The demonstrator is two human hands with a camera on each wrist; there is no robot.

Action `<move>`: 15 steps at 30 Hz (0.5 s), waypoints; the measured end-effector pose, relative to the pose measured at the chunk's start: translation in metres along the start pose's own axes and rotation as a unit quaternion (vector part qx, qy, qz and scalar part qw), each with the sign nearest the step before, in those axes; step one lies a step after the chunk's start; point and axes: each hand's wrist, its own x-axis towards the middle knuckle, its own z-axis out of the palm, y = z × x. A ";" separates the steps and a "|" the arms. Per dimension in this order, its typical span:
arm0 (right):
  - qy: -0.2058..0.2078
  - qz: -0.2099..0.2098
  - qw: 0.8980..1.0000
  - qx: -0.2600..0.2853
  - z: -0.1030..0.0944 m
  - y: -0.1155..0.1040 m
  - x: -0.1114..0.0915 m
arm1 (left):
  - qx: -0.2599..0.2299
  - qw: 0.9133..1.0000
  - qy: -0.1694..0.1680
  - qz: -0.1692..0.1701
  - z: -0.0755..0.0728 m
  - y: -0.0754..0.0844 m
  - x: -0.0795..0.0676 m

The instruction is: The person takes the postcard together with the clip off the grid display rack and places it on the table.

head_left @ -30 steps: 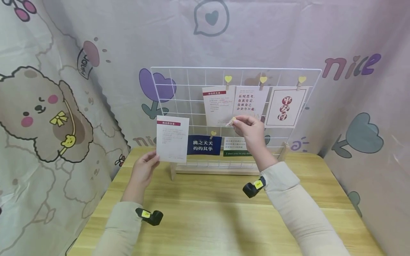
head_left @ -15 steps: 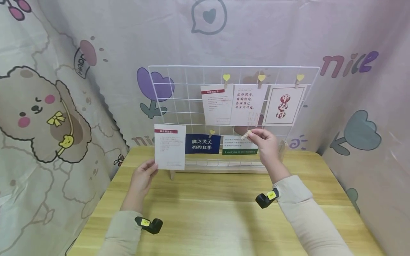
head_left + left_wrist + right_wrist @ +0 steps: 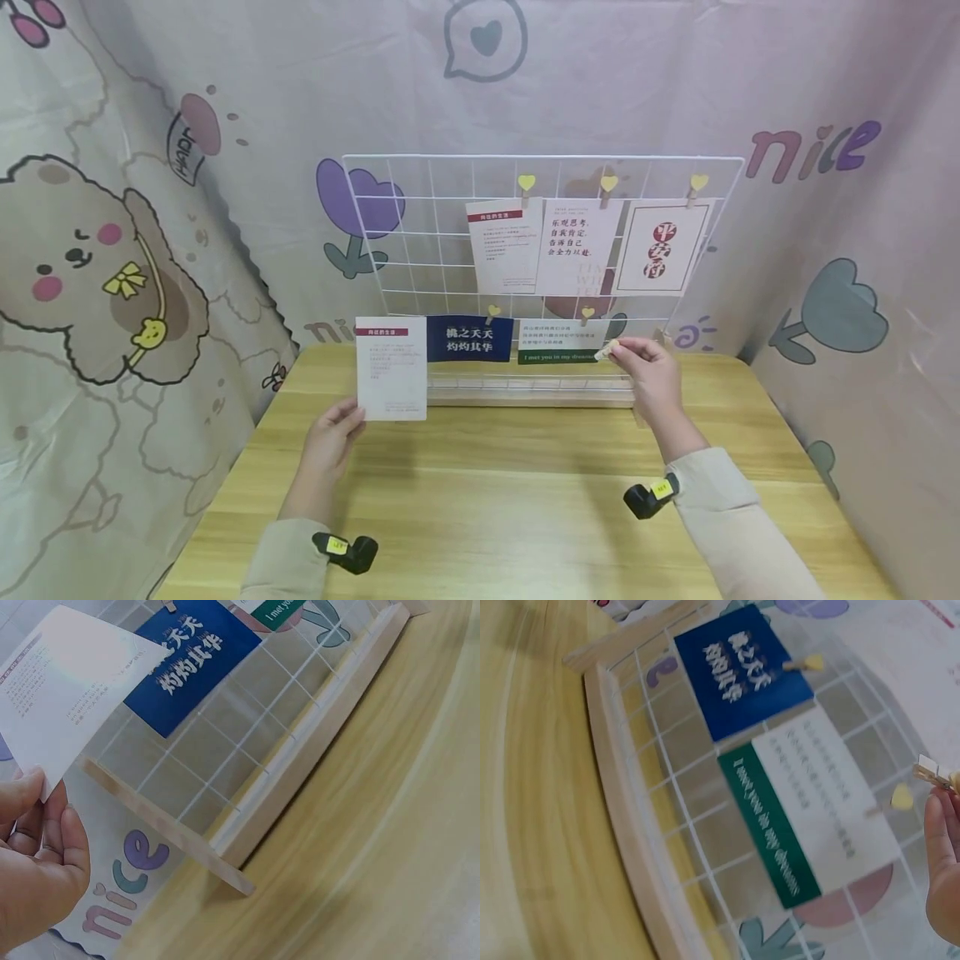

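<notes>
Card [image 3: 392,368], clip [image 3: 607,350] in separate hands [image 3: 331,437] [image 3: 656,382]

Counting six cards [image 3: 392,368], six heart-topped clips [image 3: 527,184], one wire rack [image 3: 543,157], two hands [image 3: 328,435], two wrist cameras [image 3: 643,500], and one bench [image 3: 495,517].

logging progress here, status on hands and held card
Left hand holds white card, unclipped. Right hand pinches wooden clip. Nothing visibly blocking either hand.

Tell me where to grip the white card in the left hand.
Probably pinch the white card by its right edge, coming from the right: it is thin and flat, and the left hand holds only its lower left corner.
</notes>
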 end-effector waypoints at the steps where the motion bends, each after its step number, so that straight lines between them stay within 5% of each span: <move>1: 0.010 0.015 1.000 -0.003 0.005 -0.010 -0.009 | -0.002 1.000 0.001 -0.002 -0.001 -0.001 -0.001; 4: -0.010 0.000 1.000 0.025 -0.028 0.012 -0.003 | 0.005 1.000 0.002 -0.011 -0.003 -0.006 -0.003; 8: 0.016 0.013 1.000 -0.017 -0.064 0.033 0.005 | 0.021 1.000 -0.002 -0.020 -0.006 -0.011 -0.005; 15: 0.035 0.020 0.999 -0.027 -0.069 0.018 -0.019 | 0.031 0.999 -0.011 -0.038 -0.012 -0.020 -0.010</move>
